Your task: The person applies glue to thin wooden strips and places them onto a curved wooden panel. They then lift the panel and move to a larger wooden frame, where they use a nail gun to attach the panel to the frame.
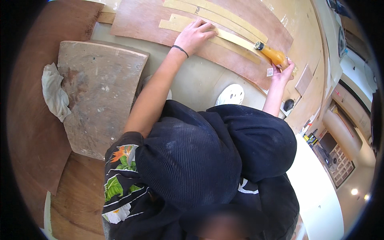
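A plastic squeeze bottle [275, 55] of orange-yellow liquid, probably glue, is tilted in my right hand [285, 72]. Its dark tip points left, over the end of a thin pale wooden strip [235, 41]. At the strip's other end is my left hand [195, 37], a black band round its wrist; the fingers are bent over the strip and appear to grip it. Beneath lies a reddish-brown wooden board [140, 27]. More flat yellowish strips [224, 17] rest side by side on this board, beyond my left hand. The right fingertips are partly hidden behind the bottle.
A stained wooden board [102, 96] stands at left, with a crumpled white cloth [55, 93] on its edge. Larger brown sheets [32, 120] lie farther left. Near my right forearm sit a small black object [289, 105] and a small wooden piece [305, 79]. A white panel [320, 192] is at lower right.
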Tool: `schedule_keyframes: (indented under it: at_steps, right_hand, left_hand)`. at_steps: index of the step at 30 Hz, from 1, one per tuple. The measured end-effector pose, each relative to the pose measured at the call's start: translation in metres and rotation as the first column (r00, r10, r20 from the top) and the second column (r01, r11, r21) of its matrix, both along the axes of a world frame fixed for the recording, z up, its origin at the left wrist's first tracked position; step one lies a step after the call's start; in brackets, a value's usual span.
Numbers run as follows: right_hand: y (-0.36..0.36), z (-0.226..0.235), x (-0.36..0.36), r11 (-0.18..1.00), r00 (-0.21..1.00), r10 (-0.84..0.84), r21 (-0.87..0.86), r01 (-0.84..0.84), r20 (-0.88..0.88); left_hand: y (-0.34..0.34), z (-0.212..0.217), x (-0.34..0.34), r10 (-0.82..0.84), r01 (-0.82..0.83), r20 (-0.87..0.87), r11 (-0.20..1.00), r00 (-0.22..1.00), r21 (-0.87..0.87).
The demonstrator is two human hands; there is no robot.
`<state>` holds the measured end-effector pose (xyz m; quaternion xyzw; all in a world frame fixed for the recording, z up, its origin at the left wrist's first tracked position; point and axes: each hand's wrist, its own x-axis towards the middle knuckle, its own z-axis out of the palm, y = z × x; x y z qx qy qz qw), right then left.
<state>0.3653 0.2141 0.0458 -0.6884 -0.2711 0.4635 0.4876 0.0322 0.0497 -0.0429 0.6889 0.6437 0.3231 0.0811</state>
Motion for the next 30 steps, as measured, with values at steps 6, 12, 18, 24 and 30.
schedule_keyframes:
  at_steps: [6,12,18,24,30]
  right_hand:
    - [0.03,0.001,0.066,0.937,0.975,-0.219,0.287,0.201,0.029]
    - [0.041,0.108,0.243,0.759,0.726,-0.248,0.337,0.557,-0.642]
    - [0.003,0.13,0.196,0.942,0.933,0.056,0.329,0.069,-0.357]
    - [-0.035,0.093,0.025,0.953,0.982,0.161,0.275,-0.127,-0.104]
    - [-0.052,0.099,-0.065,0.802,0.873,0.397,0.356,-0.48,0.284]
  left_hand:
    - [-0.001,0.002,-0.001,-0.018,0.018,-0.01,0.999,1.0,-0.033]
    - [-0.001,0.004,0.0,-0.012,0.012,-0.007,1.0,1.0,0.008]
    - [0.002,0.006,0.0,-0.018,0.02,0.055,0.999,0.998,-0.039]
    - [0.005,0.006,-0.002,0.053,-0.053,0.228,0.999,0.972,-0.008]
    - [-0.006,0.018,0.001,0.228,-0.243,0.125,0.963,0.966,0.12]
